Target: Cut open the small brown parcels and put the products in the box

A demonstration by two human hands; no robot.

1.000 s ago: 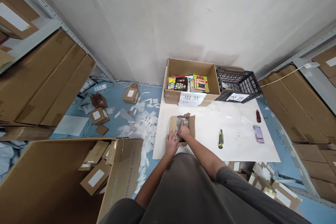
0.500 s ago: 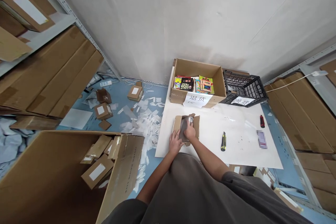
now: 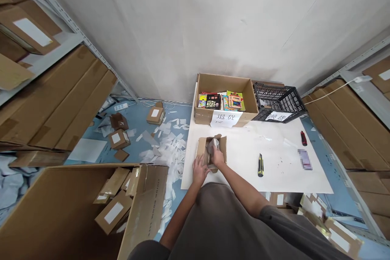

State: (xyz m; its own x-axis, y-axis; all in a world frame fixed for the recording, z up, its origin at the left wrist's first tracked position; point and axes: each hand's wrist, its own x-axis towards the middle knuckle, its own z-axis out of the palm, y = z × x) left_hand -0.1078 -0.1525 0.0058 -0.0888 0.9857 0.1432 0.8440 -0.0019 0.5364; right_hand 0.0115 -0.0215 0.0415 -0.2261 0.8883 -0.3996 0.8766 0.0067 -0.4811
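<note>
A small opened cardboard box (image 3: 201,148) lies on the white sheet (image 3: 274,170) in front of me. My right hand (image 3: 218,157) is closed on a grey plastic-wrapped item (image 3: 212,145) that sticks up out of the box. My left hand (image 3: 199,170) rests on the box's near left edge, fingers curled against the cardboard. A yellow-and-black utility knife (image 3: 260,165) lies on the sheet to the right of my hands.
A cardboard box of colourful books (image 3: 224,101) with a paper label and a black plastic crate (image 3: 278,98) stand at the wall. A red cutter (image 3: 304,138) lies far right. A big open carton (image 3: 73,207) of small parcels stands at my left; paper scraps (image 3: 167,142) litter the blue floor.
My right hand has drawn the grey wrapped item upward, so it now stands more upright out of the small box. My left hand has stayed at the box's near edge.
</note>
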